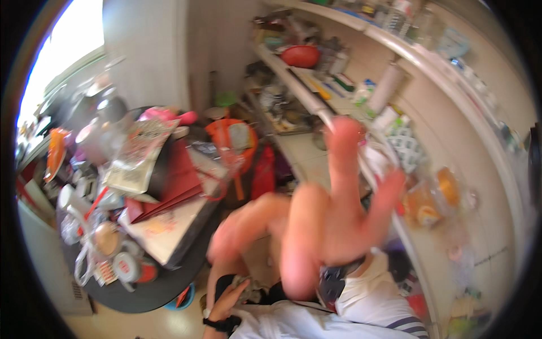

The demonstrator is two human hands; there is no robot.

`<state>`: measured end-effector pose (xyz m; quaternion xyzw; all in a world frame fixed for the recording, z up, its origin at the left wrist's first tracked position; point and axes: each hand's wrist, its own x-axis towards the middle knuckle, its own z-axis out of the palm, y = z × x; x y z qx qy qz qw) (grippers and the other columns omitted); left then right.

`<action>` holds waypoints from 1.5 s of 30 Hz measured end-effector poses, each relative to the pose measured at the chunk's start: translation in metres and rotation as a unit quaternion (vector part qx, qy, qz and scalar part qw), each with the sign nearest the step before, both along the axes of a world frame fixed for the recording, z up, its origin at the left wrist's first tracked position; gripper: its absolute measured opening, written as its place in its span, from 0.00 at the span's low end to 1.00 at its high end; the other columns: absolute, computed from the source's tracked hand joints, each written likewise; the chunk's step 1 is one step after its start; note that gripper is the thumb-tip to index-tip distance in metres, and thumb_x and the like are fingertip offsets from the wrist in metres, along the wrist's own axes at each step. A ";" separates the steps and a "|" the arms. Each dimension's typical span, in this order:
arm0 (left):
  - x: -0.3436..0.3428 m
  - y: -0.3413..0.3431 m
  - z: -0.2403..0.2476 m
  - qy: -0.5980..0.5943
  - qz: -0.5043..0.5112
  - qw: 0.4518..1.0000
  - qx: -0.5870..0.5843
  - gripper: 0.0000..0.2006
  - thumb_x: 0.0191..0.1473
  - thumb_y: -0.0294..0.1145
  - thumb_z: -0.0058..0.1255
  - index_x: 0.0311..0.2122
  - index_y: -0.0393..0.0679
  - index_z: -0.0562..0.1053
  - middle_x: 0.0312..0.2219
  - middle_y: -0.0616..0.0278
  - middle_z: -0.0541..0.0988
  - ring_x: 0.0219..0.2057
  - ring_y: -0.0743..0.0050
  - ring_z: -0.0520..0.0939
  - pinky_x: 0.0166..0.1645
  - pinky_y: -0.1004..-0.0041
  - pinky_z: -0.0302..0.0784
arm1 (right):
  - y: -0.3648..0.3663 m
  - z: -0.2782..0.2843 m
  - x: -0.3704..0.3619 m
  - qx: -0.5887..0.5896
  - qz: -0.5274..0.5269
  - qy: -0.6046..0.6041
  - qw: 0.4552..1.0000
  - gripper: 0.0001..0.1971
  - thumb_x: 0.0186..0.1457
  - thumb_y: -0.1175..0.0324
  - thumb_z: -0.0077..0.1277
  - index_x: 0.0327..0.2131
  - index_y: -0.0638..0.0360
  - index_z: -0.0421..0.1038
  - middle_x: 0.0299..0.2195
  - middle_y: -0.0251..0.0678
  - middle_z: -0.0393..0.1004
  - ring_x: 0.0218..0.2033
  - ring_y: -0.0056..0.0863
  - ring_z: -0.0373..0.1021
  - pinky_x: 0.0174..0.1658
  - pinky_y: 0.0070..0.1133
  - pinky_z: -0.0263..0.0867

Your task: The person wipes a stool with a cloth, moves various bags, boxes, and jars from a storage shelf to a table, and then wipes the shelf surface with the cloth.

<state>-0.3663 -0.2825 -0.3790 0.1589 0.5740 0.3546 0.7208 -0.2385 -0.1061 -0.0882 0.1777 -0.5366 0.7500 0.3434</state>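
Note:
My right hand [316, 226] is raised close to the camera and blurred. Its fingers are spread, with nothing visible between them. A white sleeve with dark stripes [381, 299] runs up behind that hand. Lower down, in front of my body, my left hand [230, 298] wears a black wristband [223, 324]. Its fingers are closed around a crumpled grey and black thing [254, 291], too small and partly covered to name. Part of the area between the two hands is hidden by the right hand.
To the left stands a round dark table [141, 299] heaped with jars, bags, a dark red folder-like item [175, 183] and a pale flat box [169, 231]. White shelves [429, 56] with bottles and packages curve along the right. An orange bag [231, 135] stands behind the table.

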 end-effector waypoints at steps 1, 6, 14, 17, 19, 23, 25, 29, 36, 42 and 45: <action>-0.005 -0.009 -0.004 0.010 0.023 1.000 -0.011 0.18 0.59 0.47 0.50 0.47 0.45 0.74 0.39 0.68 0.78 0.40 0.82 0.77 0.43 0.81 0.71 | -0.009 -0.015 0.003 0.007 0.018 0.021 1.000 0.35 0.65 0.40 0.20 0.64 0.56 0.46 0.45 0.49 0.73 0.53 0.58 0.63 0.56 0.46 0.56; 0.023 0.011 0.004 0.024 -0.016 1.000 0.007 0.18 0.60 0.47 0.50 0.46 0.45 0.74 0.38 0.69 0.78 0.39 0.82 0.76 0.42 0.81 0.71 | -0.041 -0.023 0.064 0.096 0.007 0.063 0.993 0.33 0.65 0.41 0.22 0.61 0.56 0.48 0.43 0.47 0.73 0.50 0.55 0.64 0.54 0.44 0.57; 0.072 0.027 0.009 0.037 -0.083 0.996 0.006 0.17 0.60 0.47 0.50 0.46 0.45 0.74 0.37 0.70 0.78 0.37 0.83 0.76 0.40 0.81 0.70 | -0.064 -0.031 0.135 0.133 -0.043 0.046 0.989 0.28 0.65 0.44 0.25 0.57 0.56 0.51 0.41 0.46 0.72 0.46 0.51 0.64 0.50 0.41 0.58; 0.071 0.026 0.012 0.057 -0.077 0.995 0.003 0.17 0.60 0.47 0.50 0.45 0.45 0.75 0.36 0.70 0.78 0.37 0.83 0.76 0.39 0.81 0.70 | -0.064 -0.036 0.143 0.123 -0.053 0.039 0.990 0.27 0.65 0.45 0.26 0.55 0.56 0.52 0.39 0.45 0.72 0.44 0.49 0.64 0.49 0.40 0.59; 0.082 0.032 0.014 0.061 -0.096 0.994 0.006 0.17 0.60 0.47 0.50 0.45 0.46 0.75 0.36 0.70 0.78 0.36 0.84 0.76 0.39 0.81 0.70 | -0.066 -0.035 0.157 0.123 -0.070 0.032 0.989 0.26 0.65 0.45 0.27 0.54 0.56 0.52 0.39 0.45 0.72 0.43 0.48 0.64 0.48 0.39 0.59; 0.099 0.042 0.022 0.062 -0.124 0.990 0.010 0.17 0.60 0.47 0.50 0.45 0.46 0.75 0.35 0.71 0.78 0.35 0.84 0.76 0.38 0.81 0.70 | -0.072 -0.032 0.168 0.114 -0.099 0.010 0.988 0.24 0.64 0.47 0.28 0.52 0.56 0.54 0.37 0.44 0.72 0.41 0.46 0.64 0.46 0.38 0.60; 0.109 0.052 0.025 0.064 -0.142 0.988 0.007 0.16 0.60 0.47 0.49 0.45 0.46 0.75 0.35 0.71 0.78 0.35 0.84 0.76 0.38 0.81 0.70 | -0.073 -0.035 0.175 0.111 -0.115 0.007 0.987 0.23 0.64 0.47 0.29 0.51 0.56 0.55 0.37 0.43 0.72 0.40 0.45 0.64 0.45 0.37 0.60; 0.127 0.067 0.030 0.063 -0.177 0.982 0.011 0.16 0.61 0.47 0.49 0.44 0.46 0.75 0.34 0.71 0.78 0.34 0.85 0.76 0.37 0.81 0.69 | -0.074 -0.035 0.182 0.102 -0.140 -0.007 0.985 0.21 0.64 0.49 0.30 0.48 0.55 0.56 0.35 0.42 0.72 0.38 0.42 0.65 0.43 0.35 0.61; 0.161 0.091 0.037 0.067 -0.247 0.966 0.022 0.16 0.61 0.47 0.49 0.44 0.46 0.75 0.33 0.72 0.78 0.33 0.86 0.76 0.35 0.81 0.69 | -0.079 -0.035 0.207 0.096 -0.202 -0.009 0.975 0.18 0.64 0.51 0.33 0.44 0.55 0.58 0.33 0.41 0.71 0.35 0.38 0.65 0.39 0.33 0.62; 0.176 0.086 0.046 0.064 -0.262 0.962 0.036 0.16 0.61 0.47 0.49 0.43 0.46 0.75 0.32 0.73 0.78 0.32 0.86 0.75 0.34 0.82 0.68 | -0.081 -0.028 0.209 0.078 -0.216 -0.003 0.973 0.15 0.64 0.53 0.35 0.41 0.55 0.60 0.31 0.40 0.71 0.32 0.35 0.65 0.37 0.30 0.63; 0.169 0.086 0.045 0.052 -0.274 0.959 0.055 0.16 0.61 0.47 0.49 0.43 0.46 0.75 0.31 0.73 0.78 0.31 0.87 0.75 0.33 0.82 0.68 | -0.083 -0.029 0.201 0.046 -0.225 0.010 0.973 0.14 0.64 0.54 0.36 0.39 0.55 0.61 0.30 0.39 0.71 0.30 0.34 0.65 0.35 0.29 0.64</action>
